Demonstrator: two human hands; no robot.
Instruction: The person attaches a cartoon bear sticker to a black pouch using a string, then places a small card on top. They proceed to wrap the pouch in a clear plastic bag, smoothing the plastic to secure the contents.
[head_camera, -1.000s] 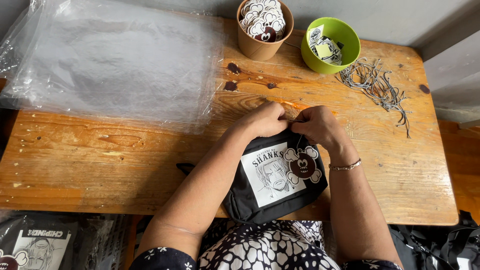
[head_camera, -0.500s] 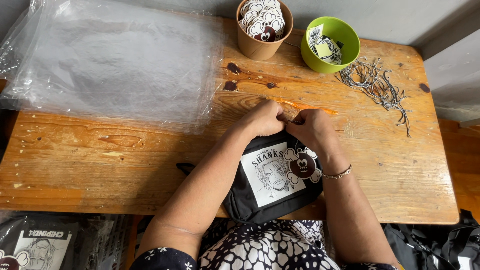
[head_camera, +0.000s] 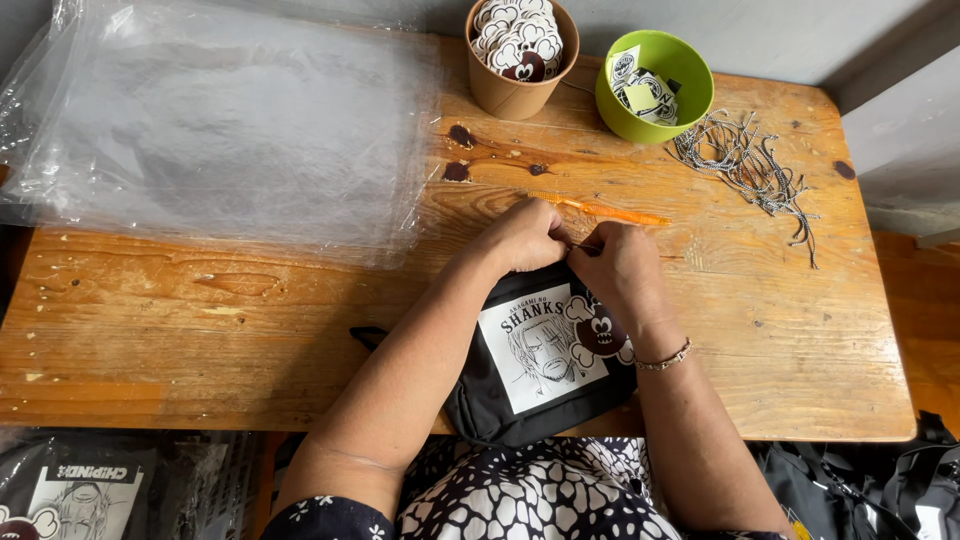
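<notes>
A small black pouch (head_camera: 500, 395) with a white drawn-face panel and a skull-shaped tag lies at the near edge of the wooden table (head_camera: 160, 320). My left hand (head_camera: 520, 238) and my right hand (head_camera: 618, 268) meet at the pouch's top edge, fingers pinched together over it. What the fingertips pinch is hidden. A thin orange stick (head_camera: 600, 209) lies on the table just beyond my knuckles.
A stack of clear plastic bags (head_camera: 220, 120) covers the table's left half. At the back stand a brown cup of skull tags (head_camera: 520, 50) and a green bowl of paper tags (head_camera: 652, 85). A pile of thin cords (head_camera: 745, 165) lies right. More black pouches (head_camera: 80, 490) sit below left.
Both hands stay pinched at the pouch's top edge; the right hand has shifted slightly. The pouch has not visibly moved.
</notes>
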